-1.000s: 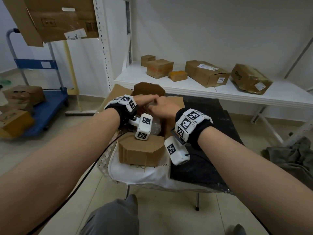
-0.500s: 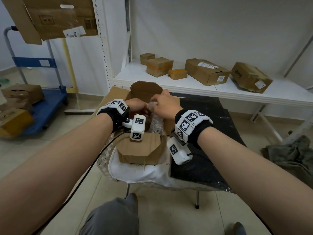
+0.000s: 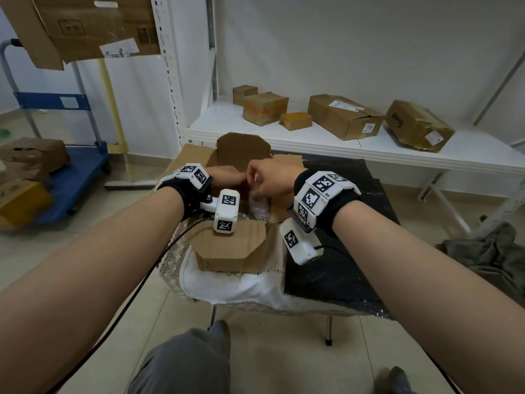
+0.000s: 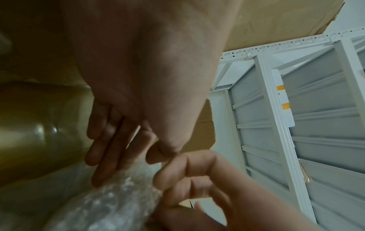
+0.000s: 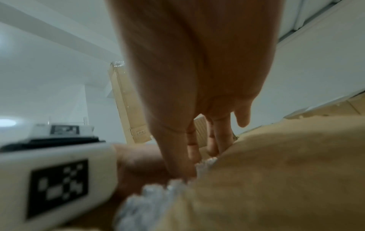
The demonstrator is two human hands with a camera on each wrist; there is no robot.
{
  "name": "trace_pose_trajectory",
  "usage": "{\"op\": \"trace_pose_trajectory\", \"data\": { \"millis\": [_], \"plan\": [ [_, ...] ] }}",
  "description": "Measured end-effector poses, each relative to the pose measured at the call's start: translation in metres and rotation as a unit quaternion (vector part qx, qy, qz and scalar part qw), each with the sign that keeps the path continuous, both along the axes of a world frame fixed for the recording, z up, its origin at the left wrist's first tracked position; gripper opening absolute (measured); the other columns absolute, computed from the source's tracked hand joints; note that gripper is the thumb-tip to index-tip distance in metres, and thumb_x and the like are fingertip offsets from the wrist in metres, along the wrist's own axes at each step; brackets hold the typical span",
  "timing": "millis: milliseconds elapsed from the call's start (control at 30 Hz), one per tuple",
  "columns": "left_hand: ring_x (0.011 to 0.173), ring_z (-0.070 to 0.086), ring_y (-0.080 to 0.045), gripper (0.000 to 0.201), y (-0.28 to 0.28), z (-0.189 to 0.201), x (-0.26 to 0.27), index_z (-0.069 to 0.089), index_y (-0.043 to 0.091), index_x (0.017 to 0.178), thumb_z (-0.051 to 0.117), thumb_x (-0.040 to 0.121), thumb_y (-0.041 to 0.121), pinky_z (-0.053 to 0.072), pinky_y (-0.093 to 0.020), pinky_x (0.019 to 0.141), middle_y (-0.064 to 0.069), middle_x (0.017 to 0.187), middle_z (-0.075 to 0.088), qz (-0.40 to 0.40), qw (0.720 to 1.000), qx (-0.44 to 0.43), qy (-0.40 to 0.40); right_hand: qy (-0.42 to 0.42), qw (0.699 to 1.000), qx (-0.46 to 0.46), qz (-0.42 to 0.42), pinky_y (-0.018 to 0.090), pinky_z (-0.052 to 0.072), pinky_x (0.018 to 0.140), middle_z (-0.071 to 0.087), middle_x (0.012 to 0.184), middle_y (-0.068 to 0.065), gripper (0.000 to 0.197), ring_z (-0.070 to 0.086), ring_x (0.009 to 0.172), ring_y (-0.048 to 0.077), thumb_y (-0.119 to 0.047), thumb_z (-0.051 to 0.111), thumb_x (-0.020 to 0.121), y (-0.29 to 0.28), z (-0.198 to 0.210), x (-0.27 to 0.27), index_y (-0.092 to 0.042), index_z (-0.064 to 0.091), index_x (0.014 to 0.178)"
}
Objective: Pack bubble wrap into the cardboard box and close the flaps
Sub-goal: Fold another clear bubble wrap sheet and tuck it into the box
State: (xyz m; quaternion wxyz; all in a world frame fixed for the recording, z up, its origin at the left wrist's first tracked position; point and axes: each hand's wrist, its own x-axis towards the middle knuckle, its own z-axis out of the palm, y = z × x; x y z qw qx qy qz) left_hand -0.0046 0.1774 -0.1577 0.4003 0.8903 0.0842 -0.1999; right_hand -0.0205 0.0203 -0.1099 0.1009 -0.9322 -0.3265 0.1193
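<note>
Small white paper labels are stuck on the boxes on the shelf, but the print is too small to read. One long box has a tag that seems to say "778". The torn box next to it has dark writing that cannot be made out. Black and white square codes sit on both wrist bands.

A blue cart with more boxes stands on the floor to the left. A grey cloth lies on the floor to the right.

The cardboard box sits open on the worktop, on a white cloth. All its flaps are spread out, and the near flap hides part of the inside.

The bubble wrap stands in the box, poking up. The right hand pinches its top with bent fingers. The left hand is just beside it. Its fingers are straight and lie against the side of the wrap.
</note>
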Motion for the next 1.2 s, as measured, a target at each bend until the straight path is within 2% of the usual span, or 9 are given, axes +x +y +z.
{"op": "trace_pose_trajectory", "data": {
  "millis": [133, 200, 333, 467, 600, 833, 933, 1100, 1200],
  "plan": [
    [0.059, 0.052, -0.013, 0.033, -0.003, 0.0, 0.0, 0.064, 0.014, 0.073, 0.048, 0.098, 0.031, 0.038, -0.026, 0.064, -0.004, 0.075, 0.064, -0.018, 0.998, 0.056, -0.011, -0.025, 1.0, -0.018, -0.001, 0.029, 0.044, 0.071, 0.061, 0.097, 0.002, 0.018, 0.058, 0.09, 0.02, -0.02, 0.077, 0.08, 0.004, -0.013, -0.002, -0.02, 0.059, 0.085],
    [0.062, 0.048, -0.015, 0.03, -0.001, -0.002, -0.001, 0.066, 0.014, 0.077, 0.052, 0.093, 0.035, 0.036, -0.028, 0.067, -0.001, 0.07, 0.06, -0.028, 0.995, 0.091, -0.022, -0.008, 1.0, -0.027, 0.008, 0.028, 0.045, 0.071, 0.065, 0.091, 0.0, 0.015, 0.061, 0.085, 0.018, -0.021, 0.076, 0.081, 0.005, -0.016, -0.004, -0.022, 0.061, 0.078],
    [0.054, 0.045, -0.014, 0.016, 0.004, -0.01, 0.003, 0.061, 0.014, 0.073, 0.064, 0.089, 0.017, 0.034, -0.026, 0.055, 0.002, 0.056, 0.057, -0.023, 0.997, 0.025, -0.076, 0.021, 0.998, -0.047, 0.04, 0.025, 0.045, 0.07, 0.064, 0.089, -0.003, 0.011, 0.06, 0.083, 0.015, -0.022, 0.069, 0.086, 0.003, -0.01, -0.007, -0.024, 0.06, 0.08],
    [0.063, 0.055, -0.018, 0.018, 0.009, -0.016, 0.005, 0.056, 0.016, 0.076, 0.065, 0.084, 0.002, 0.045, -0.028, 0.062, -0.005, 0.069, 0.061, 0.019, 0.993, -0.023, -0.116, 0.035, 0.992, -0.097, 0.07, 0.02, 0.045, 0.059, 0.063, 0.089, -0.004, 0.016, 0.058, 0.081, 0.012, -0.029, 0.067, 0.089, 0.0, -0.001, -0.013, -0.018, 0.067, 0.099],
    [0.061, 0.059, -0.01, 0.009, 0.005, -0.012, 0.004, 0.067, 0.013, 0.08, 0.066, 0.089, 0.016, 0.049, -0.021, 0.064, 0.0, 0.067, 0.065, 0.042, 0.989, -0.075, -0.118, 0.053, 0.985, -0.143, 0.078, 0.029, 0.053, 0.078, 0.069, 0.103, 0.002, 0.027, 0.063, 0.091, 0.017, -0.03, 0.063, 0.091, 0.002, 0.001, -0.014, -0.015, 0.071, 0.112],
    [0.058, 0.065, 0.0, 0.008, 0.005, -0.013, 0.002, 0.076, 0.006, 0.089, 0.075, 0.081, 0.003, 0.051, -0.01, 0.056, 0.006, 0.068, 0.072, 0.016, 0.987, -0.054, -0.153, 0.027, 0.976, -0.197, 0.088, 0.038, 0.053, 0.096, 0.071, 0.107, -0.006, 0.02, 0.065, 0.1, 0.015, -0.031, 0.061, 0.091, 0.006, -0.01, -0.011, -0.033, 0.073, 0.107],
    [0.063, 0.065, -0.002, 0.014, 0.007, -0.013, 0.002, 0.078, 0.009, 0.093, 0.076, 0.08, 0.005, 0.054, -0.012, 0.062, -0.001, 0.084, 0.075, 0.006, 0.988, -0.034, -0.15, 0.036, 0.97, -0.218, 0.098, 0.04, 0.044, 0.106, 0.066, 0.107, -0.01, 0.023, 0.06, 0.107, 0.012, -0.03, 0.055, 0.096, 0.004, -0.005, -0.014, -0.038, 0.069, 0.112],
    [0.086, 0.067, -0.012, 0.011, 0.003, -0.004, 0.003, 0.081, 0.029, 0.082, 0.081, 0.073, 0.034, 0.053, -0.026, 0.082, 0.004, 0.092, 0.077, -0.034, 0.997, 0.026, -0.062, 0.019, 0.955, -0.279, 0.1, 0.042, 0.039, 0.108, 0.059, 0.13, 0.007, 0.037, 0.054, 0.122, 0.025, -0.021, 0.044, 0.1, 0.011, -0.009, -0.02, -0.012, 0.054, 0.134],
    [0.077, 0.062, -0.015, 0.029, -0.008, 0.003, 0.002, 0.076, 0.012, 0.104, 0.069, 0.086, 0.034, 0.051, -0.027, 0.076, -0.004, 0.096, 0.074, -0.084, 0.991, 0.1, 0.025, 0.04, 0.954, -0.286, 0.08, 0.039, 0.041, 0.107, 0.057, 0.131, 0.014, 0.038, 0.054, 0.122, 0.03, -0.018, 0.048, 0.098, 0.012, -0.013, -0.021, -0.004, 0.052, 0.133]
  ]
}}
